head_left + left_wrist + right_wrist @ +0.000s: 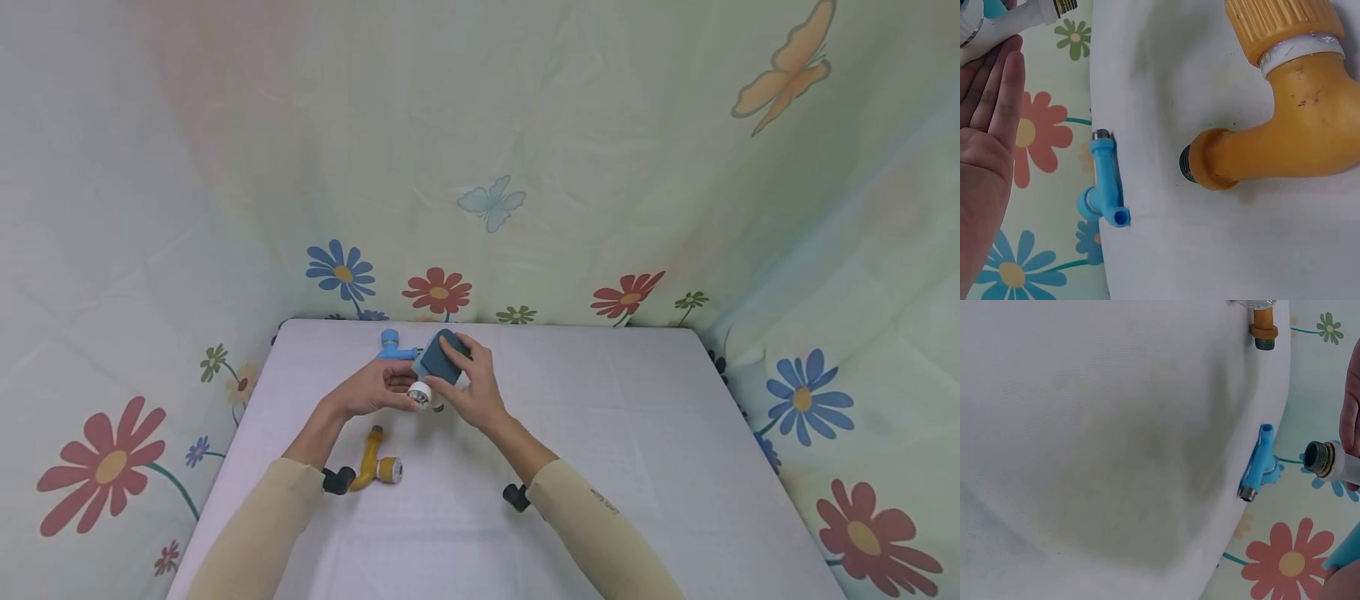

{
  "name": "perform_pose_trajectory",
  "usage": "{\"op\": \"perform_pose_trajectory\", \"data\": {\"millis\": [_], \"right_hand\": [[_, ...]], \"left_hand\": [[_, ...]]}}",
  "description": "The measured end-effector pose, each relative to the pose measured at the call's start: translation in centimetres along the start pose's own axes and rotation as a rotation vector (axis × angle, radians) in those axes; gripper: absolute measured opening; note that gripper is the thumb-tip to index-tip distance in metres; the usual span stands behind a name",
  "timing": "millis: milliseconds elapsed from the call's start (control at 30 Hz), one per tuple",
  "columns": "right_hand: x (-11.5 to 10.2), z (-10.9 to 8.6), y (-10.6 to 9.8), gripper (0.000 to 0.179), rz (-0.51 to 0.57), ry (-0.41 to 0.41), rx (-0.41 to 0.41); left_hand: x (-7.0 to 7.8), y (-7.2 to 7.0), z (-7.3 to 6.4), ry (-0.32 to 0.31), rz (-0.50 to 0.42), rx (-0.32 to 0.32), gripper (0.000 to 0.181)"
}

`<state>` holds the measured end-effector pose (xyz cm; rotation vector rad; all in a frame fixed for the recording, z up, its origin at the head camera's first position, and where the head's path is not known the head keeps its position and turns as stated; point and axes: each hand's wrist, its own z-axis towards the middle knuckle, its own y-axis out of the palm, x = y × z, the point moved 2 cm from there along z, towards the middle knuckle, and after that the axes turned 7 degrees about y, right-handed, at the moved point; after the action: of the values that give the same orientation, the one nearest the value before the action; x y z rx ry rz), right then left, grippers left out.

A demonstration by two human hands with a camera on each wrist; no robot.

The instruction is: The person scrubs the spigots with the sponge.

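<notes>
A white tap (420, 393) with a round white handle is held up over the table in my left hand (371, 389). In the left wrist view, the fingers of that hand lie along the underside of the white tap (1010, 28). My right hand (480, 387) grips a sponge (444, 357), dark blue on one face and light blue on the other, against the tap's upper part. The right wrist view catches the tap's threaded end (1319, 457) and a bit of the light-blue sponge face (1344, 553); most of the right hand is out of that frame.
A yellow tap (370, 462) lies on the white-covered table (600, 467), close to the left forearm. Behind the left hand, near the table's far edge, lies a blue tap (392, 348). A flower-printed curtain (555, 150) surrounds the table's back and sides.
</notes>
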<state>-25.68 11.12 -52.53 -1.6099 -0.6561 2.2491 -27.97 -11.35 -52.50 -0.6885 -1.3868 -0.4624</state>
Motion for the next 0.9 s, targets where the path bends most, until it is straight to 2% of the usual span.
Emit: {"op": "perform_pose_trajectory", "data": {"millis": [133, 333, 533, 700, 900], "right_hand": [[0.1, 0.1, -0.1, 0.072, -0.029, 0.010, 0.036], [0.1, 0.2, -0.4, 0.070, -0.074, 0.072, 0.083], [0.3, 0.3, -0.6, 0.072, -0.085, 0.127, 0.115], [0.9, 0.1, -0.7, 0.071, -0.031, 0.138, 0.120], [1.3, -0.7, -0.7, 0.069, 0.040, 0.124, 0.059]], "left_hand": [[0.2, 0.2, 0.1, 0.011, 0.008, -0.014, 0.068], [0.4, 0.6, 0.1, 0.009, 0.043, -0.041, 0.069], [0.4, 0.7, 0.1, -0.003, 0.066, -0.027, 0.073], [0.3, 0.4, -0.3, -0.013, 0.035, 0.045, 0.079], [0.1, -0.4, -0.6, -0.011, -0.013, 0.134, 0.083]]}}
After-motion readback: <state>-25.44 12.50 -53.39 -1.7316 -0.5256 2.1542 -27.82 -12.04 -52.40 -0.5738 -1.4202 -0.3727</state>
